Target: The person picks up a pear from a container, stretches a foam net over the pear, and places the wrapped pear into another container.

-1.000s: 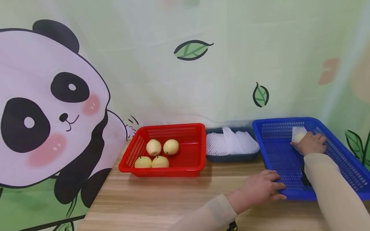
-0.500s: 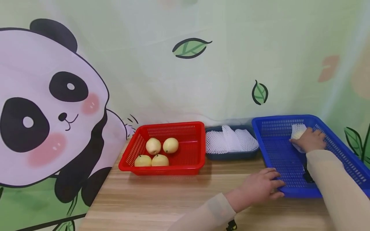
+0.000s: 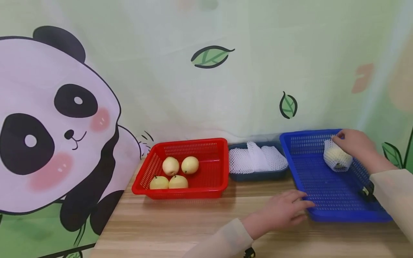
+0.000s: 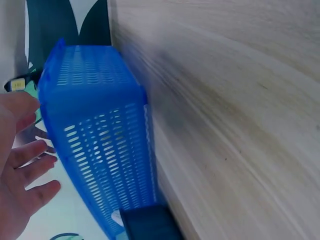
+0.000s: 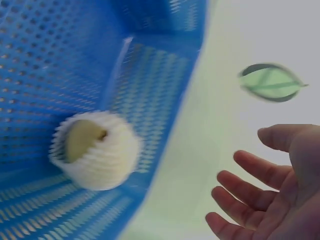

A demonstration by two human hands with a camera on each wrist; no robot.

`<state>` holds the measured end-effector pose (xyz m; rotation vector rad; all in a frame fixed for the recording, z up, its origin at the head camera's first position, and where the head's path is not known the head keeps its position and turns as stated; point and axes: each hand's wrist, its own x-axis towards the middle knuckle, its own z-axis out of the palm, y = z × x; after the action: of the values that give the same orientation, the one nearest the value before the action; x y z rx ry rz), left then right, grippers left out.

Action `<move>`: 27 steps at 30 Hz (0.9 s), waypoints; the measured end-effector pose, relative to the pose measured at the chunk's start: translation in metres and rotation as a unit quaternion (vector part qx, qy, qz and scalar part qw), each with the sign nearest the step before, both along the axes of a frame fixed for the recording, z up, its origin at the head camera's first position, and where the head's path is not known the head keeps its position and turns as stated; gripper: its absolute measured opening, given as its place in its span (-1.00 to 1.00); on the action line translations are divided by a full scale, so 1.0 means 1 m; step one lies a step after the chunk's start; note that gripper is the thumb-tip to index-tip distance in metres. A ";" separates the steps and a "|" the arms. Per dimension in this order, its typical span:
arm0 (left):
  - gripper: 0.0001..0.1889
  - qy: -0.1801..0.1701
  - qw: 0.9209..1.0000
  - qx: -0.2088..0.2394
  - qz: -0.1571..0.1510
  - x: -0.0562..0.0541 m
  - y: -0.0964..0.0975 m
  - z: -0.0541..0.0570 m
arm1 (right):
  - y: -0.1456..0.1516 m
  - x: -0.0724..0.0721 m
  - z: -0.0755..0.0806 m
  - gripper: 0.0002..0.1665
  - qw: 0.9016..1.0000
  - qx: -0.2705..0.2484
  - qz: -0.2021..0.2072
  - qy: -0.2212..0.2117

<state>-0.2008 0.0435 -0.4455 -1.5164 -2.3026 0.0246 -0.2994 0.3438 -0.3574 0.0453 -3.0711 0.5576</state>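
A pale yellow pear in a white foam net (image 3: 338, 157) sits in the back right corner of the blue basket (image 3: 350, 216). In the right wrist view, the foam net (image 5: 112, 160) leaves part of the pear and its dark stem end bare. My right hand (image 3: 358, 147) is just above and right of the pear; in the right wrist view its fingers are spread, apart from the fruit and holding nothing. My left hand (image 3: 280, 210) lies with loose fingers at the basket's front left rim; the left wrist view shows these fingers (image 4: 37, 167) extended beside the basket wall.
At the left stands a red basket (image 3: 184, 193) with several bare pears (image 3: 171, 166). Between the two baskets is a small dark blue basket (image 3: 258, 176) heaped with white foam nets (image 3: 242, 159). All stand on a wooden table (image 3: 161, 222) before a panda-printed backdrop (image 3: 151, 89).
My right hand has let go of the netted pear and lifted up and to the right, leaving it in the blue basket. My left hand has shifted slightly left along the rim.
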 end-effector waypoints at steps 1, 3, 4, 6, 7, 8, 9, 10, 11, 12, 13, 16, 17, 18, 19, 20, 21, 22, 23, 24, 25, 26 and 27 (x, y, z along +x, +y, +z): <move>-0.61 0.002 1.000 0.003 -0.001 0.000 -0.001 0.001 | -0.002 0.004 0.004 -0.30 1.000 0.002 0.004 0.004; -0.66 0.006 1.000 0.006 -0.001 0.000 -0.004 0.002 | -0.009 0.014 0.013 -0.29 1.000 0.001 0.013 0.011; -0.69 0.010 1.000 0.004 0.000 0.000 -0.005 0.002 | -0.013 0.019 0.018 -0.28 1.000 -0.002 0.017 0.014; -0.73 0.006 1.000 0.004 0.000 0.002 -0.009 0.004 | -0.024 0.031 0.025 -0.29 0.999 -0.010 0.019 0.030; -0.75 0.000 1.000 0.004 0.003 0.003 -0.012 0.006 | -0.029 0.037 0.028 -0.29 0.999 -0.013 0.023 0.041; -0.76 -0.009 1.000 0.003 0.004 0.004 -0.015 0.007 | -0.035 0.043 0.030 -0.29 0.998 -0.020 0.027 0.050; -0.78 -0.019 1.000 0.001 0.006 0.005 -0.019 0.009 | -0.042 0.048 0.032 -0.30 0.997 -0.026 0.031 0.060; -0.78 -0.033 0.999 -0.001 0.010 0.007 -0.022 0.012 | -0.048 0.054 0.032 -0.32 0.996 -0.033 0.035 0.070; -0.79 -0.051 0.999 -0.002 0.014 0.008 -0.026 0.014 | -0.055 0.059 0.033 -0.33 0.995 -0.039 0.040 0.079; -0.79 -0.069 0.997 -0.004 0.016 0.008 -0.030 0.017 | -0.061 0.064 0.033 -0.35 0.994 -0.045 0.045 0.088; -0.80 -0.082 0.996 -0.008 0.021 0.009 -0.034 0.019 | -0.066 0.069 0.032 -0.37 0.993 -0.050 0.051 0.096; -0.79 -0.108 0.993 -0.017 0.035 0.011 -0.048 0.029 | -0.082 0.083 0.029 -0.44 0.988 -0.066 0.064 0.127; -0.80 -0.114 0.992 -0.018 0.041 0.011 -0.054 0.032 | -0.087 0.087 0.028 -0.47 0.986 -0.069 0.068 0.139; -0.80 -0.118 0.992 -0.019 0.047 0.010 -0.060 0.035 | -0.092 0.092 0.028 -0.50 0.984 -0.073 0.073 0.147; -0.80 -0.122 0.991 -0.019 0.054 0.010 -0.066 0.038 | -0.096 0.096 0.027 -0.52 0.982 -0.075 0.077 0.156; -0.80 -0.128 0.990 -0.019 0.061 0.009 -0.073 0.041 | -0.100 0.100 0.026 -0.55 0.980 -0.079 0.081 0.161; -0.80 -0.135 0.988 -0.018 0.067 0.008 -0.079 0.044 | -0.105 0.104 0.027 -0.56 0.980 -0.084 0.083 0.163; -0.80 -0.142 0.987 -0.018 0.075 0.007 -0.086 0.047 | -0.109 0.109 0.026 -0.59 0.978 -0.088 0.086 0.170; -0.80 -0.150 0.985 -0.018 0.081 0.006 -0.092 0.051 | -0.113 0.113 0.027 -0.60 0.977 -0.095 0.091 0.170; -0.79 -0.157 0.984 -0.020 0.086 0.005 -0.098 0.054 | -0.118 0.116 0.027 -0.62 0.975 -0.101 0.095 0.172; -0.78 -0.167 0.981 -0.021 0.091 0.004 -0.105 0.058 | -0.123 0.120 0.027 -0.64 0.973 -0.108 0.100 0.178; -0.78 -0.177 0.979 -0.022 0.095 0.003 -0.111 0.062 | -0.128 0.123 0.027 -0.67 0.971 -0.118 0.105 0.181; -0.78 -0.185 0.977 -0.024 0.100 0.002 -0.116 0.066 | -0.133 0.125 0.027 -0.70 0.968 -0.126 0.111 0.186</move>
<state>-0.1984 -0.0728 -0.3798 -1.4016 -2.7590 -0.1633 -0.1742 0.2109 -0.3307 0.4398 -2.6247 0.8375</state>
